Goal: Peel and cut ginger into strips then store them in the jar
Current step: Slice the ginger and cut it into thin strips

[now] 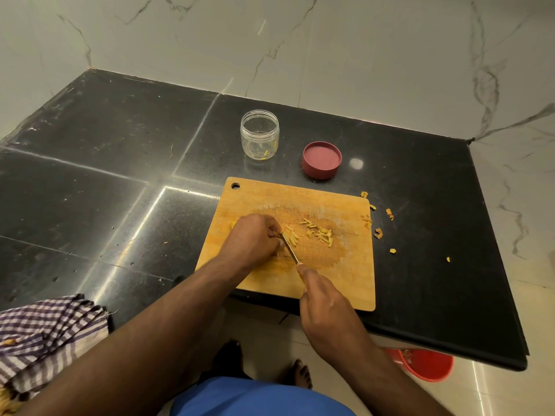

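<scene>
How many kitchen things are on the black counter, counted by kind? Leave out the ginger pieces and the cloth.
Jar: 1
Lid: 1
Cutting board: 1
Knife: 1
Total: 4

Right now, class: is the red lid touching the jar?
Apart. The head view shows bare black counter between the red lid and the jar.

Single head-worn view, wide-angle, looking forward and steeply down from above onto black counter (pixel 120 163) with cutting board (pixel 300 259) centre frame, close in. Wall corner at top, wearer's feet at bottom edge (edges bend noticeably). No second view.
</scene>
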### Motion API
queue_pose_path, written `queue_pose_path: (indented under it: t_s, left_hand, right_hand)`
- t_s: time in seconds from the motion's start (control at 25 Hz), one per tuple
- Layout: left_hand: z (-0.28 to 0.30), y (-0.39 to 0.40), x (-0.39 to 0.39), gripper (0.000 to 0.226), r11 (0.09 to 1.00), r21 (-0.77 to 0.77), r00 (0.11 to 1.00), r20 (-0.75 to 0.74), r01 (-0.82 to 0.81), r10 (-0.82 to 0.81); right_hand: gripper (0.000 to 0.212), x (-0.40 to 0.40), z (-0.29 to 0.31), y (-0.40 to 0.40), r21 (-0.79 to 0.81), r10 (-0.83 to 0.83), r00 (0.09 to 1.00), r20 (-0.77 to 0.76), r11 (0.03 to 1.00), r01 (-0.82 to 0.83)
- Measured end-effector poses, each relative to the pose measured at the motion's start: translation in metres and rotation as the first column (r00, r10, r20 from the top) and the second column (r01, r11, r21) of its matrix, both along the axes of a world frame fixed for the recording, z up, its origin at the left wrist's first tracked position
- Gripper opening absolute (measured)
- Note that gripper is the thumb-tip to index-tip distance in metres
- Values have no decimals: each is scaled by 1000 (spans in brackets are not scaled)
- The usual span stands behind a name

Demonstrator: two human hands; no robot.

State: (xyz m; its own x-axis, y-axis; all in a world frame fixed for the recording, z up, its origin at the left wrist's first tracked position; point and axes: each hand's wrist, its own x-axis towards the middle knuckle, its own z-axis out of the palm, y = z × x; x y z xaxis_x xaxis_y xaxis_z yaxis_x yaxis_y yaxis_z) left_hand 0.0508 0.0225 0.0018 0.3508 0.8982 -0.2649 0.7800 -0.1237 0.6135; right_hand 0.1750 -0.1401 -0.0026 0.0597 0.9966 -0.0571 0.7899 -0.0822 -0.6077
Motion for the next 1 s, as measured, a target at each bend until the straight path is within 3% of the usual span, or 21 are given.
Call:
queue_pose_path:
  t_s: [0.24, 0.52, 0.68, 0.8, 1.0]
  left_hand:
    - [4, -4, 6, 21, 1000, 15, 1000, -2, 19, -19]
    - [8, 2, 9, 14, 999, -37, 1000, -6, 22, -22]
    - [7, 2, 2, 15, 999, -53, 999, 34, 10, -8]
    - [10, 7, -8, 22, 1000, 16, 999, 33, -12, 12]
    - [16, 16, -25, 32, 993, 77, 996, 43, -85, 82]
  right_hand:
    - [52, 6, -9, -2, -42, 70, 992, 109, 997, -65]
    - [48, 14, 2, -20, -59, 27, 999, 23, 998, -26]
    - [42, 26, 5, -30, 42, 48, 982, 182, 998, -56]
    - [46, 28, 6, -26, 32, -41, 999, 28, 999, 40]
    - [45, 15, -5, -11, 6, 63, 998, -13, 998, -63]
